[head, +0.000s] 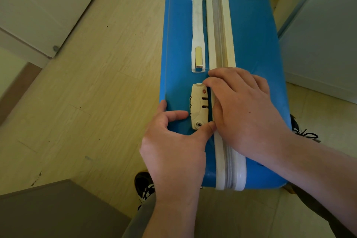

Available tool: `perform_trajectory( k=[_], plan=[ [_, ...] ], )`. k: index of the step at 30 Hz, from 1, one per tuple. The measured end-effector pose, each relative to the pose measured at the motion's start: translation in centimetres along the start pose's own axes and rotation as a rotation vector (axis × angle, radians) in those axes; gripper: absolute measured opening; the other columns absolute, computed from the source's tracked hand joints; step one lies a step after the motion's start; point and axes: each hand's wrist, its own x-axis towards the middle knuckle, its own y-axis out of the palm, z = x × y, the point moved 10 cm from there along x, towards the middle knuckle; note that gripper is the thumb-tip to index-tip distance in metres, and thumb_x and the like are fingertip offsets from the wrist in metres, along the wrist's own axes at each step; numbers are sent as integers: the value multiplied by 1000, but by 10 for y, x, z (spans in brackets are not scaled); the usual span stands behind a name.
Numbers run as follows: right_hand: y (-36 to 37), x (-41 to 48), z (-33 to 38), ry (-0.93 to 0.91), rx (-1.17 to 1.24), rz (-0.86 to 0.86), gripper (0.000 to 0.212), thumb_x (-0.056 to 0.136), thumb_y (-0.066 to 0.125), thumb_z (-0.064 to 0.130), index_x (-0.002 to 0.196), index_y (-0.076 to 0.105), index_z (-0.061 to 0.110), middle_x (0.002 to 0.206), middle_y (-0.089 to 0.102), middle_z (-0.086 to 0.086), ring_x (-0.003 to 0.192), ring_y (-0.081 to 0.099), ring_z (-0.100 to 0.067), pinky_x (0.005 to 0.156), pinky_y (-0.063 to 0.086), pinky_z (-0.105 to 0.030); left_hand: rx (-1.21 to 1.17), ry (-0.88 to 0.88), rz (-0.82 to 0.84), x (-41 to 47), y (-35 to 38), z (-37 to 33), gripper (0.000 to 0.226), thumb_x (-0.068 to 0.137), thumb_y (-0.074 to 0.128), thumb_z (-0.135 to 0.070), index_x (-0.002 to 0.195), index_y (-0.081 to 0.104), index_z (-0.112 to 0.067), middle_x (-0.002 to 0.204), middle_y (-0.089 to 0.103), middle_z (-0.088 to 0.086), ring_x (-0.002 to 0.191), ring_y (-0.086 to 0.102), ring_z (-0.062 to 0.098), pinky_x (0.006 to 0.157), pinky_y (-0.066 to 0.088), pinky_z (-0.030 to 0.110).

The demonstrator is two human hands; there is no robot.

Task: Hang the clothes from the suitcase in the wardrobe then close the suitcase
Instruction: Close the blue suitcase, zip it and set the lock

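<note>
Two grips on closed blue suitcase (251,35), edge-up on floor (96,83). Left grip (173,141) curled over shell edge, thumb by lock (199,106); right grip (243,106) bent over zip (217,15), any pinch hidden. Probably rigid, slick, light once emptied; best lifted by white handle (198,21). No legible writing on lock.
</note>
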Motion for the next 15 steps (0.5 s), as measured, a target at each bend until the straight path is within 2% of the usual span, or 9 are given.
perform_trajectory(
  k=[2,7,13,15],
  plan=[
    [0,0,0,-2,1,-4,46,90,40,29,129,61,17,136,57,-2,130,47,-23,103,29,-39,3,-7,12,-1,1,0,46,53,98,-39,89,69,-33,146,46,-28,123,50,-7,87,48,17],
    [0,0,0,-6,-1,3,47,90,39,29,129,60,16,136,57,-2,130,47,-24,103,27,-38,-45,-12,-1,-2,1,1,44,53,98,-36,88,72,-32,144,48,-29,122,51,-7,90,53,23],
    [1,0,1,-2,6,8,47,90,39,30,129,60,17,137,57,-2,130,47,-24,103,28,-38,-57,-3,4,-4,2,0,41,55,98,-34,90,75,-35,143,49,-30,123,49,-10,91,49,17],
    [1,0,1,-2,6,10,46,90,40,29,129,60,17,137,57,-2,131,47,-24,103,28,-38,-55,1,-5,-4,1,-1,43,55,98,-34,90,74,-36,143,49,-29,123,50,-8,92,51,19]
  ],
)
